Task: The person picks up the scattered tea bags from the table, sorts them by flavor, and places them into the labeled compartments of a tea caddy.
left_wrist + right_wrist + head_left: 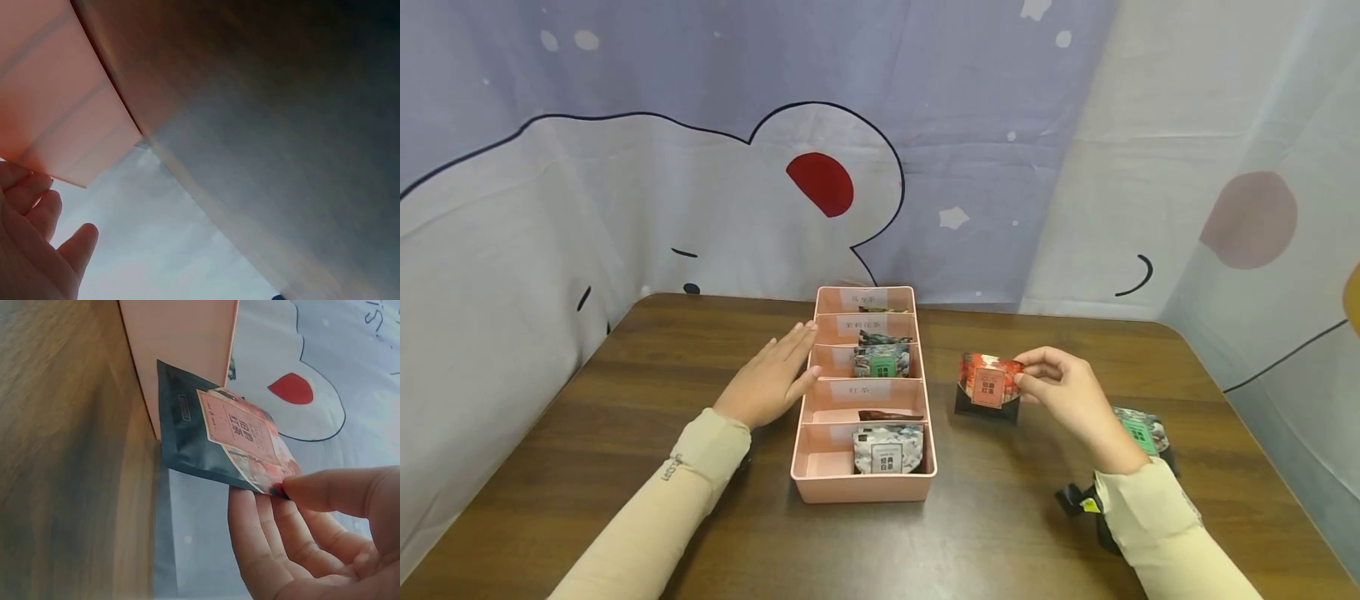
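Note:
Between the thumb and fingers of my right hand [1060,392] is the corner of a red and black tea sachet [988,385], held upright to the right of a pink divided box [867,488]. The right wrist view shows the sachet [219,431] pinched at its top corner. My left hand [772,375] has its fingers straight and rests along the box's left rim. Inside the box, a white tea sachet [889,446] stands in the nearest compartment. A green-labelled sachet [882,362] is in the middle one, and other compartments hold sachets seen mostly edge-on.
By my right forearm lies another green-labelled sachet [1142,429], partly covered, with a black item with a yellow tag [1086,502] near it. White labels [868,390] mark the box compartments. A patterned curtain [970,150] hangs behind the wooden table [992,533].

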Tool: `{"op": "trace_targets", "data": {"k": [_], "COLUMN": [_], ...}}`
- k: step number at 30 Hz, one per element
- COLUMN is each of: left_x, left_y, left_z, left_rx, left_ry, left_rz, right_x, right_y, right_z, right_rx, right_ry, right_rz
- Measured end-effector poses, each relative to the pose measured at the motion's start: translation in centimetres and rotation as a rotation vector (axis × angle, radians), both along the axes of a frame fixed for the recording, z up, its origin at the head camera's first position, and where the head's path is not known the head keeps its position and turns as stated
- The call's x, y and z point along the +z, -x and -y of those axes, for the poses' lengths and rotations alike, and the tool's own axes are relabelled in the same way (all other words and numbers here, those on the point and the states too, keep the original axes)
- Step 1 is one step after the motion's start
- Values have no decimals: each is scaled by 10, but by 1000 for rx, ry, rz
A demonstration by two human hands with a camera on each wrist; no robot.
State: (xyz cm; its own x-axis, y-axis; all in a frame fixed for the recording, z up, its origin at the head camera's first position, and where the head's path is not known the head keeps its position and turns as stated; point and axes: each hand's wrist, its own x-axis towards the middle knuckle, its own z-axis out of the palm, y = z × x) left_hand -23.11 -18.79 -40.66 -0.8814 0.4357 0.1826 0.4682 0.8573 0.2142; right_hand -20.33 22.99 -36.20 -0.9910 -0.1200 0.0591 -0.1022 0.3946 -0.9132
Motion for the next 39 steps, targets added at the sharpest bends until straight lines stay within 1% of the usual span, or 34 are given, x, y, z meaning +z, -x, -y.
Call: {"op": "trace_targets", "data": {"k": [8, 14, 16, 21, 30, 34, 39], "left_x": [1, 1, 0, 0, 0, 1, 2], "left_y": [0, -1, -1, 0, 1, 0, -1], "left_z": [0, 0, 1, 0, 0, 0, 0], "left_rx": [-2, 3, 3, 3, 2, 2, 3], "left_ry": [1, 2, 2, -2, 3, -2, -10], "left_rz": [5, 6, 6, 5, 7, 16, 26], "right_x": [5, 9, 11, 14, 13, 9, 4], "right_y": [1, -3, -5, -10, -13, -13, -11], "right_z": [8, 20, 25, 40, 69, 79, 88], "right_rx": [-73, -126, -131, -108, -47, -16, 6], "right_ry": [93, 187, 218, 290, 322, 320, 311], "right_rz": [-65, -180, -217, -286, -407, -432, -439]}}
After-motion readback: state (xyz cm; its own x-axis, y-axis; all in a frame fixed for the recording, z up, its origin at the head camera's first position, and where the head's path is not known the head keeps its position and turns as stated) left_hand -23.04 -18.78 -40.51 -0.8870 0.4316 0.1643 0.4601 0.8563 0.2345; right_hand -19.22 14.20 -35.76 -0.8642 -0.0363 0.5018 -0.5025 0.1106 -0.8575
